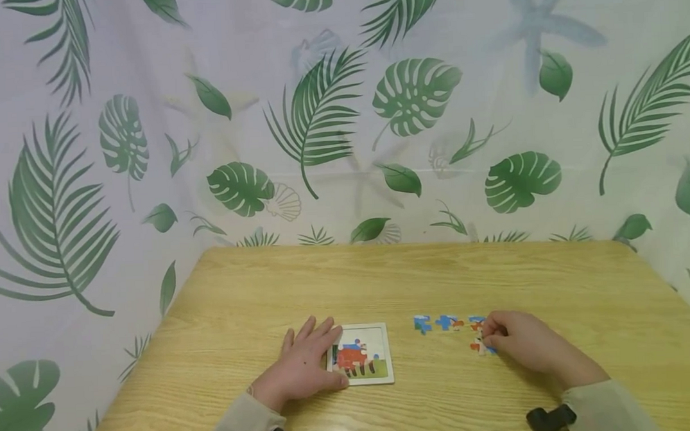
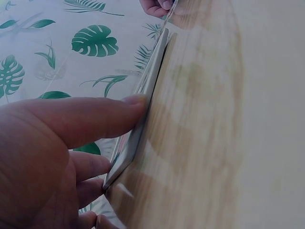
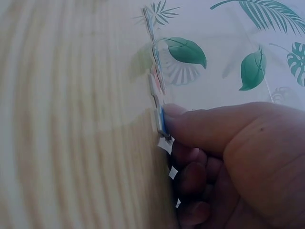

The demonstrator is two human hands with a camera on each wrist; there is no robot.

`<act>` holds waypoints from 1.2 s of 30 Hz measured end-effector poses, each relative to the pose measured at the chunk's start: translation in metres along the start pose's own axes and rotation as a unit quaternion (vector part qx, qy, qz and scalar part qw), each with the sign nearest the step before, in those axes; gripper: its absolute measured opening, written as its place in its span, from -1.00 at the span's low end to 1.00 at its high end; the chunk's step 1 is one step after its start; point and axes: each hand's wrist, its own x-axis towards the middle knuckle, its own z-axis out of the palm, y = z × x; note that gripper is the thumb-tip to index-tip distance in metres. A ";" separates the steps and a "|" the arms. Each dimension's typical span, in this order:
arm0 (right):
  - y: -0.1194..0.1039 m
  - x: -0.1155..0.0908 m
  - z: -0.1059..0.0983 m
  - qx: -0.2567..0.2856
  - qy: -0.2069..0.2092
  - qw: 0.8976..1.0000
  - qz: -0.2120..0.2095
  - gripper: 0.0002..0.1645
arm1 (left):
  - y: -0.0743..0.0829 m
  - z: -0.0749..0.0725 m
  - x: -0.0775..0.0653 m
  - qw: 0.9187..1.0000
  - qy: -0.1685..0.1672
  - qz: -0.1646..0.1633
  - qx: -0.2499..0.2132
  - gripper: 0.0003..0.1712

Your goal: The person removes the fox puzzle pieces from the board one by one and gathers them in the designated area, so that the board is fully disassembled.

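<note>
A square jigsaw puzzle tray [image 1: 389,355] with a pale rim lies left of the table's middle. Joined pieces inside it show a red, dark-legged figure on green; its upper part is pale. My left hand [image 1: 305,365] rests at the tray's left side, fingers spread and fairly straight, with the thumb along the near rim. In the left wrist view, the thumb [image 2: 109,117] presses the tray edge. My right hand [image 1: 526,339], fingers bent, pinches a blue-edged puzzle piece [image 3: 162,120] between thumb and forefinger. The fingers partly hide the pieces around it.
Two loose puzzle pieces, a blue-and-green one [image 1: 422,324] and a blue-and-red one [image 1: 447,322], lie between the tray and my right hand. More pieces [image 1: 475,320] lie beside the right fingertips. A leaf-printed cloth [image 1: 332,177] hangs behind the wooden table [image 1: 267,283].
</note>
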 end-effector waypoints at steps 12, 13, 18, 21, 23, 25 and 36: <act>0.005 0.000 0.004 0.010 0.021 1.000 0.001 -0.92 | 0.005 -0.001 0.000 1.000 0.009 -0.004 0.015 0.06; 0.005 0.000 0.005 0.010 0.023 1.000 0.001 -0.92 | 0.005 -0.001 0.000 1.000 0.011 -0.004 0.016 0.06; 0.005 -0.001 0.005 0.015 0.028 1.000 0.001 -0.92 | 0.007 0.000 0.000 1.000 0.010 -0.007 0.016 0.07; 0.008 0.000 0.005 0.007 0.034 0.999 0.002 -0.91 | 0.006 0.001 0.001 1.000 0.011 -0.007 0.018 0.08; 0.009 0.001 0.005 0.000 0.040 0.999 0.000 -0.91 | 0.006 0.001 0.001 1.000 0.012 -0.007 0.017 0.08; 0.010 0.001 0.005 0.001 0.042 0.999 -0.002 -0.92 | 0.005 0.001 0.000 1.000 0.013 -0.005 0.017 0.08; 0.011 0.001 0.006 0.041 0.057 0.997 0.005 -0.85 | 0.007 0.001 -0.001 1.000 0.017 -0.008 0.020 0.07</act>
